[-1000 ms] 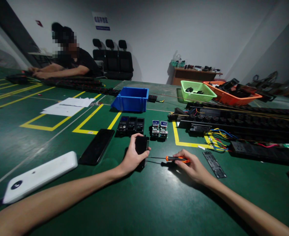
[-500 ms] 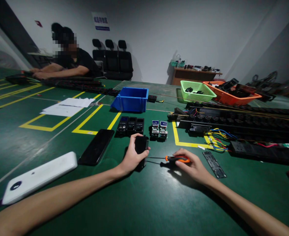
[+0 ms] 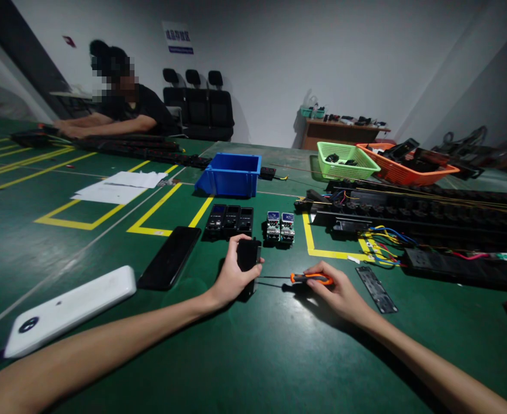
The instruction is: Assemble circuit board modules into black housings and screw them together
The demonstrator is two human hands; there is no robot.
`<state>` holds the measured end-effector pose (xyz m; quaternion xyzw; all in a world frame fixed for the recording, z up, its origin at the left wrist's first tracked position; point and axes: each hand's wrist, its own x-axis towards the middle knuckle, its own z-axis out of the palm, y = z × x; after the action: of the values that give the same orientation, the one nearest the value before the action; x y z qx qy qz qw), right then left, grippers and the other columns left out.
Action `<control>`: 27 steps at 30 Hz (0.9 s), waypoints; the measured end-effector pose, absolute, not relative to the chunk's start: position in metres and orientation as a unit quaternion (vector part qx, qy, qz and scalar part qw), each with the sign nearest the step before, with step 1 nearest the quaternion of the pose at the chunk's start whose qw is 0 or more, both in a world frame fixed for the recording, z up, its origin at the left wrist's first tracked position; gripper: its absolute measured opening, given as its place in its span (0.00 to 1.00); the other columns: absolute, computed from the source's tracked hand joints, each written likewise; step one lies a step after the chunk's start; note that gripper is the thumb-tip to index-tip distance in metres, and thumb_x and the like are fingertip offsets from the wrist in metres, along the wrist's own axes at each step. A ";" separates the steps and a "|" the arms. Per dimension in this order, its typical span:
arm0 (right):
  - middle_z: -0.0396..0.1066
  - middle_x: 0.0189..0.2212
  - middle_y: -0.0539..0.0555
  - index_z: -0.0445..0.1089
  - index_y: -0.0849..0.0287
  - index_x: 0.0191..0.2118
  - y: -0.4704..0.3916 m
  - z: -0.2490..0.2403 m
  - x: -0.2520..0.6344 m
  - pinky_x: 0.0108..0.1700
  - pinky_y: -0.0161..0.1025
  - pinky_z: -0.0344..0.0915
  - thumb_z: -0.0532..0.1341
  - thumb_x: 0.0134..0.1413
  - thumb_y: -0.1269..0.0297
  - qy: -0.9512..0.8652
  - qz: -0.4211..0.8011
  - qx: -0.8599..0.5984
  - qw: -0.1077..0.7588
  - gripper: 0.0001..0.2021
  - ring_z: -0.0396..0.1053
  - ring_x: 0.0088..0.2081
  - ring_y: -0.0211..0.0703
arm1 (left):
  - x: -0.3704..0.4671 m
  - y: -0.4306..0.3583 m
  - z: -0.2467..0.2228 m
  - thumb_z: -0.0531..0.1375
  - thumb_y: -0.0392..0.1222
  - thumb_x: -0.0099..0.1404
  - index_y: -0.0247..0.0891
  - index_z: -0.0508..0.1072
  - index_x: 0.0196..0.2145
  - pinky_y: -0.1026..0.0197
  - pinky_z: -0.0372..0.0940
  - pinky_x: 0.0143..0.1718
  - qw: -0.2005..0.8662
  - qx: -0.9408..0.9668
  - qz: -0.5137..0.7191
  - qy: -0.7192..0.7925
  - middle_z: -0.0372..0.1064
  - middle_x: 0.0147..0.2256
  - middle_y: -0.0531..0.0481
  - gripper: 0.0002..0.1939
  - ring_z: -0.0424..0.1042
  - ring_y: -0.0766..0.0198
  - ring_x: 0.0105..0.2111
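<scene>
My left hand (image 3: pixel 233 273) is closed around a small black box-shaped housing (image 3: pixel 248 256), held on edge over the green table. In my right hand (image 3: pixel 329 284) is a screwdriver (image 3: pixel 311 279) with an orange and black handle, gripped between thumb and fingers. Its thin shaft points left and its tip reaches the right side of the housing; whether it sits in a screw is too small to tell. Just beyond my left hand stand black modules (image 3: pixel 230 221) in a row. Two small circuit boards with screens (image 3: pixel 280 226) stand to their right. A flat black cover plate (image 3: pixel 376 289) lies right of my right hand.
Left of my hands lie a black phone (image 3: pixel 170 257) and a white device (image 3: pixel 70 310). A blue bin (image 3: pixel 231 174) stands behind the modules. Long black assemblies with wires (image 3: pixel 408 213) and green (image 3: pixel 347 164) and orange baskets (image 3: pixel 408 169) fill the right. A co-worker (image 3: pixel 128 103) sits far left.
Almost nothing differs. The screwdriver stays against the housing, its handle slightly turned in my right fingers; my left hand holds its place.
</scene>
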<state>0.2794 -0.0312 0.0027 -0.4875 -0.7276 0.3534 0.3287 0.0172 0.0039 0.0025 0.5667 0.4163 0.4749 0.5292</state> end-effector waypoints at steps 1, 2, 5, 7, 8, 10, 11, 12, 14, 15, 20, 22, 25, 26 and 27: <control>0.73 0.36 0.55 0.69 0.58 0.40 -0.032 0.003 0.279 0.37 0.40 0.65 0.58 0.59 0.57 -0.730 0.350 -0.486 0.330 0.10 0.70 0.35 0.44 | 0.017 0.004 0.003 0.63 0.38 0.56 0.44 0.51 0.51 0.63 0.68 0.30 0.531 0.566 0.473 0.417 0.69 0.35 0.51 0.30 0.73 0.65 0.29; 0.74 0.36 0.56 0.69 0.58 0.40 -0.032 0.003 0.279 0.38 0.40 0.65 0.59 0.60 0.58 -0.732 0.346 -0.484 0.331 0.10 0.70 0.36 0.44 | 0.018 0.004 0.003 0.63 0.38 0.57 0.44 0.51 0.51 0.63 0.68 0.29 0.533 0.566 0.472 0.417 0.69 0.35 0.51 0.30 0.72 0.65 0.29; 0.74 0.37 0.56 0.69 0.58 0.41 -0.032 0.001 0.280 0.40 0.42 0.66 0.59 0.59 0.59 -0.737 0.338 -0.474 0.344 0.09 0.71 0.38 0.46 | 0.018 0.004 0.003 0.62 0.38 0.57 0.44 0.50 0.51 0.63 0.68 0.30 0.529 0.569 0.474 0.415 0.69 0.35 0.51 0.29 0.73 0.65 0.29; 0.73 0.36 0.56 0.70 0.58 0.40 -0.031 -0.001 0.280 0.40 0.42 0.66 0.60 0.59 0.59 -0.742 0.330 -0.463 0.354 0.09 0.71 0.38 0.46 | 0.018 0.004 0.003 0.63 0.37 0.56 0.43 0.51 0.51 0.63 0.68 0.30 0.521 0.572 0.477 0.416 0.69 0.35 0.51 0.29 0.73 0.65 0.30; 0.73 0.35 0.56 0.70 0.58 0.40 -0.031 -0.001 0.280 0.40 0.42 0.66 0.60 0.58 0.59 -0.746 0.324 -0.456 0.360 0.08 0.70 0.37 0.46 | 0.018 0.004 0.003 0.63 0.37 0.56 0.43 0.51 0.50 0.63 0.67 0.30 0.521 0.571 0.478 0.418 0.69 0.35 0.51 0.30 0.73 0.65 0.30; 0.71 0.34 0.56 0.70 0.58 0.38 -0.030 -0.002 0.280 0.39 0.42 0.66 0.60 0.58 0.60 -0.757 0.312 -0.438 0.372 0.07 0.70 0.36 0.45 | 0.018 0.004 0.004 0.63 0.38 0.56 0.43 0.51 0.51 0.63 0.68 0.29 0.525 0.566 0.475 0.421 0.69 0.34 0.52 0.30 0.73 0.65 0.29; 0.71 0.34 0.55 0.70 0.58 0.37 -0.029 -0.003 0.279 0.39 0.42 0.65 0.60 0.58 0.61 -0.762 0.306 -0.428 0.379 0.06 0.69 0.36 0.45 | 0.018 0.004 0.004 0.63 0.38 0.56 0.43 0.51 0.50 0.63 0.68 0.29 0.527 0.564 0.474 0.423 0.69 0.34 0.52 0.30 0.73 0.65 0.29; 0.70 0.33 0.55 0.70 0.57 0.36 -0.028 -0.002 0.279 0.39 0.42 0.65 0.61 0.58 0.61 -0.765 0.300 -0.419 0.386 0.06 0.69 0.36 0.45 | 0.018 0.004 0.004 0.63 0.38 0.56 0.43 0.51 0.50 0.63 0.68 0.30 0.527 0.564 0.474 0.423 0.69 0.34 0.52 0.30 0.73 0.65 0.29; 0.70 0.33 0.55 0.70 0.57 0.34 -0.028 -0.001 0.279 0.39 0.42 0.65 0.61 0.58 0.62 -0.769 0.296 -0.406 0.395 0.05 0.69 0.36 0.45 | 0.018 0.004 0.004 0.63 0.38 0.55 0.43 0.51 0.50 0.62 0.68 0.31 0.523 0.568 0.476 0.421 0.69 0.34 0.52 0.30 0.73 0.64 0.30; 0.70 0.34 0.55 0.71 0.57 0.35 -0.028 0.000 0.279 0.39 0.42 0.65 0.61 0.57 0.62 -0.771 0.298 -0.402 0.395 0.05 0.69 0.36 0.45 | 0.018 0.004 0.004 0.63 0.38 0.55 0.43 0.51 0.50 0.62 0.68 0.32 0.521 0.569 0.477 0.420 0.69 0.34 0.52 0.30 0.73 0.64 0.31; 0.71 0.42 0.57 0.67 0.55 0.49 -0.032 0.003 0.281 0.45 0.44 0.65 0.59 0.59 0.59 -0.762 0.324 -0.441 0.347 0.13 0.69 0.43 0.48 | 0.018 0.004 0.003 0.63 0.38 0.56 0.44 0.51 0.50 0.62 0.68 0.31 0.528 0.570 0.472 0.416 0.69 0.35 0.51 0.29 0.73 0.64 0.30; 0.71 0.43 0.57 0.64 0.56 0.50 -0.033 0.002 0.282 0.44 0.43 0.65 0.58 0.60 0.58 -0.750 0.323 -0.469 0.338 0.15 0.69 0.44 0.48 | 0.017 0.004 0.003 0.63 0.38 0.56 0.44 0.51 0.51 0.63 0.68 0.30 0.528 0.572 0.469 0.417 0.69 0.35 0.51 0.29 0.72 0.65 0.30; 0.72 0.38 0.55 0.66 0.57 0.45 -0.033 0.001 0.282 0.40 0.40 0.65 0.56 0.61 0.57 -0.750 0.320 -0.480 0.322 0.11 0.70 0.38 0.45 | 0.018 0.004 0.003 0.63 0.37 0.56 0.44 0.51 0.50 0.63 0.68 0.30 0.522 0.575 0.470 0.418 0.69 0.35 0.51 0.29 0.72 0.65 0.30; 0.72 0.37 0.54 0.67 0.57 0.43 -0.033 0.000 0.281 0.39 0.40 0.65 0.56 0.61 0.57 -0.753 0.317 -0.481 0.318 0.10 0.70 0.36 0.44 | 0.018 0.004 0.003 0.63 0.37 0.56 0.44 0.51 0.50 0.63 0.68 0.30 0.520 0.577 0.470 0.418 0.69 0.35 0.51 0.29 0.72 0.65 0.31; 0.72 0.36 0.54 0.67 0.57 0.43 -0.034 0.000 0.281 0.38 0.39 0.64 0.57 0.61 0.58 -0.756 0.312 -0.480 0.317 0.10 0.70 0.36 0.44 | 0.018 0.004 0.003 0.63 0.37 0.56 0.44 0.51 0.50 0.63 0.68 0.30 0.518 0.579 0.471 0.418 0.69 0.35 0.51 0.29 0.72 0.64 0.31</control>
<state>0.2809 -0.0336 0.0001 -0.4802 -0.7559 0.3123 0.3171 0.0178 0.0040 0.0034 0.5792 0.4179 0.4710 0.5177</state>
